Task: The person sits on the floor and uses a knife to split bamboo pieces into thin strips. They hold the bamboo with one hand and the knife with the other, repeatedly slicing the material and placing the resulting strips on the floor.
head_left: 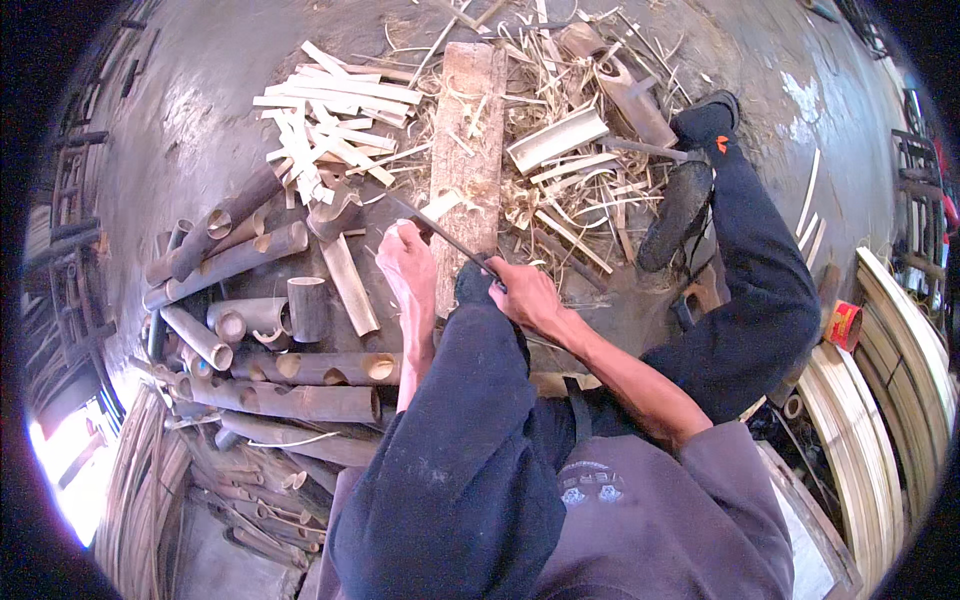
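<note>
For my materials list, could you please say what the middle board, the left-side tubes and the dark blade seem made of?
Board: probably rough wood, from its brown, scuffed face.
Tubes: likely bamboo with natural brown skin, hollow with pale cut openings.
Blade: perhaps dull metal, slim, dark and straight.

A grey floor [230, 60], smooth and streaked, carries everything. At twelve o'clock a worn wooden plank [470, 75] lies lengthwise, with shavings scattered on it. A heap of pale flat strips [345, 100] sits at eleven. At one o'clock there's a litter of curled shavings and split bamboo — a halved bamboo length [555, 138] among it. Dark bamboo tubes [230, 272] pile up around nine; loose slats [808, 190] lie between two and three.
</note>
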A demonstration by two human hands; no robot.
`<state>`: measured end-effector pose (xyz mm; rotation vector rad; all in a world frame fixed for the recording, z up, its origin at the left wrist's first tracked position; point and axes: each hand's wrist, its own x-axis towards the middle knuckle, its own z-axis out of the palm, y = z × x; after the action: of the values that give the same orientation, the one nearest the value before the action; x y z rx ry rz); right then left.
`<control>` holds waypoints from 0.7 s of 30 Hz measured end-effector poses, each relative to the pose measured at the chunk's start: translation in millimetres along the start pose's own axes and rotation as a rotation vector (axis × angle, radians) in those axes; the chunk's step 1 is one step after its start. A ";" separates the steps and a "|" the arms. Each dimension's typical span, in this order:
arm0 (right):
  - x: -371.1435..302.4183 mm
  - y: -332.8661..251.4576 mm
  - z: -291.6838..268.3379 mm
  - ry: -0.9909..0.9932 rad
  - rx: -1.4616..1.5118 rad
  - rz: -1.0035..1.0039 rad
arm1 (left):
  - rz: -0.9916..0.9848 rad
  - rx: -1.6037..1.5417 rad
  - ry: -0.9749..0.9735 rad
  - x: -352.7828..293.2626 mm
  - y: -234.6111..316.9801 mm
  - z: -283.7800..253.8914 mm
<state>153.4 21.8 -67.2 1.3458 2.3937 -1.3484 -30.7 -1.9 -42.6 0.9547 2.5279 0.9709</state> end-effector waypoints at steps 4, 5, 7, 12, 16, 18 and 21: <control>23.1 35.3 10.8 0.113 0.028 0.096 | -0.017 -0.175 0.025 1.9 14.3 6.8; 18.4 27.1 7.0 0.103 0.001 0.066 | -0.019 -0.181 0.033 3.6 5.2 9.3; 13.0 13.0 -4.6 0.070 -0.036 -0.015 | -0.015 -0.084 0.027 5.4 22.9 -2.8; 21.2 38.6 0.4 0.016 0.115 0.164 | -0.201 -0.593 -0.018 -4.6 4.5 7.2; 25.2 56.9 -5.3 -0.069 0.443 0.177 | -0.327 -1.030 -0.005 10.6 5.2 16.5; 31.8 59.5 -4.9 -0.087 0.390 0.145 | -0.333 -1.102 0.038 15.2 -3.8 7.6; 21.5 56.0 -10.0 0.063 0.274 0.122 | -0.254 -0.893 -0.035 15.5 -13.9 7.7</control>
<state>184.0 55.7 -107.4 1.5922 2.1818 -1.6702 -45.5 4.5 -57.9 0.3566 1.7729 1.7184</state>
